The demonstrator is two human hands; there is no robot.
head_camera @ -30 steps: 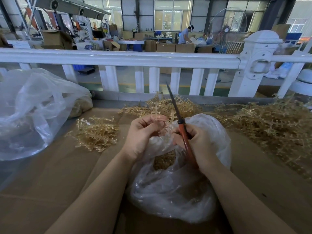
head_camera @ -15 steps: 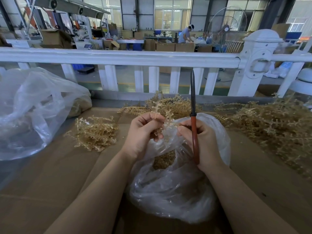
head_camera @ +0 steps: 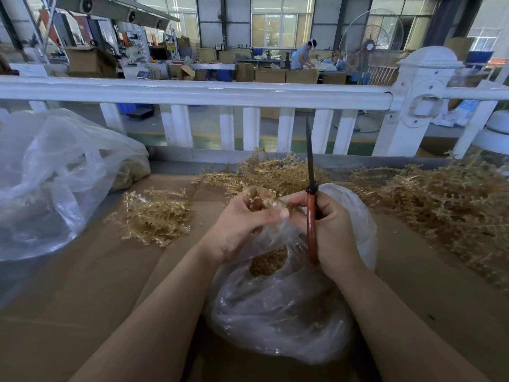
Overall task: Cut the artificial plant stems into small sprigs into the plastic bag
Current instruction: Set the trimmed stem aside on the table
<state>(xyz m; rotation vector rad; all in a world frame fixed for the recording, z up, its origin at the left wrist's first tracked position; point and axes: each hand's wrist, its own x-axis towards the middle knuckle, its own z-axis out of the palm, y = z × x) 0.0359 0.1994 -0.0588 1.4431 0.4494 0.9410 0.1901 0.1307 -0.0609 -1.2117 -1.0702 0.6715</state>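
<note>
A clear plastic bag lies on the cardboard-covered table in front of me, its mouth open, with cut golden sprigs inside. Above the mouth my left hand pinches a small golden plant stem between thumb and fingers. My right hand grips red-handled scissors, blades closed and pointing straight up, and its fingertips touch the same stem.
Loose golden stems lie in piles: a small one to the left, one behind my hands, a large heap to the right. A big clear bag sits far left. A white railing borders the table's far edge.
The scissors swung from leaning left to upright. My left hand has turned slightly and brought the stem towards my right fingertips. The bag has stayed in place.
</note>
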